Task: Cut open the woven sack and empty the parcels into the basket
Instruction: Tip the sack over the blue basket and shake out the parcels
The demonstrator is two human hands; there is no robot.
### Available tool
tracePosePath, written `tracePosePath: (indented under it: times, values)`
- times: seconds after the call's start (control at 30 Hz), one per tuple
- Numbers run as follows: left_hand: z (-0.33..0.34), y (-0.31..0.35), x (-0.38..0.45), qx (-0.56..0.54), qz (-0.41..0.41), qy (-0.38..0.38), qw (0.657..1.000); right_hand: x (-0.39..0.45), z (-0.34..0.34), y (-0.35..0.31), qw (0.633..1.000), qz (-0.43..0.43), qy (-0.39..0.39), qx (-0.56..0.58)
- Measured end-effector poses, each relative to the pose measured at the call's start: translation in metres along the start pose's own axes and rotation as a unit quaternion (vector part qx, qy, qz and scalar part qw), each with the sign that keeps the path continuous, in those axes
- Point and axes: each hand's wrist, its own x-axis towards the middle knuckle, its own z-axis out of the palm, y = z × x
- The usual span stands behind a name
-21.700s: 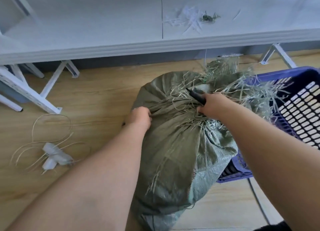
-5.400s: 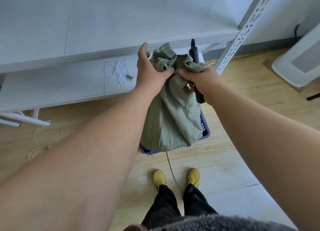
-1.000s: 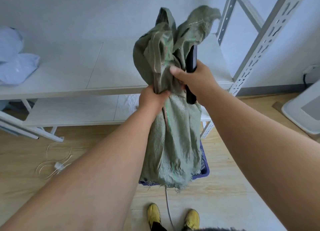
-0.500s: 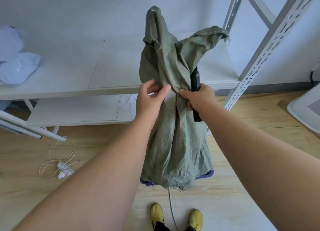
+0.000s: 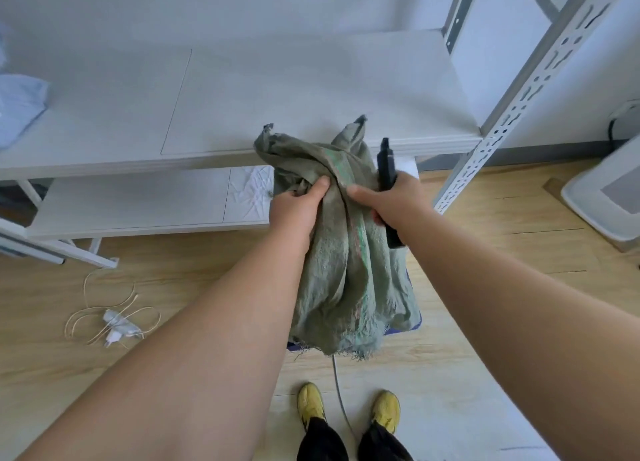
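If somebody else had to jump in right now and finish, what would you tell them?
Left hand: grips the bunched top of the green sack.
Right hand: holds a black cutter and pinches the sack too.
The sack hangs limp and looks empty, its frayed open end down over the blue basket, which it mostly hides. No parcels can be seen from here.
Done: the sack is cut open and upended over the basket.
Left: check nothing is stuck inside, put the sack aside, put the cutter down safely.
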Motion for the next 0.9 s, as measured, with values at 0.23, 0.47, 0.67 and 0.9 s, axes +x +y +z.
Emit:
tracePosePath:
  times: [0.23, 0.47, 0.67, 0.9]
  values:
    - [-0.006, -0.001, 0.001, -0.043, -0.037, -0.023, 0.998, -0.012, 0.026, 0.025, 0.998, 0.045, 0.026, -0.041]
    - [-0.031, -0.033, 0.002, 0.133, 0.038, -0.066, 0.988, 0.001, 0.031, 0.021, 0.997, 0.021, 0.070, 0.000]
    - [-0.035, -0.061, -0.002, 0.263, 0.128, -0.076, 0.953, -0.004, 0.031, -0.005, 0.998, -0.020, 0.065, 0.000]
    - [-0.021, -0.020, -0.010, 0.141, 0.222, 0.015, 0.965, -0.011, 0.022, -0.039, 0.992, -0.094, 0.080, 0.029]
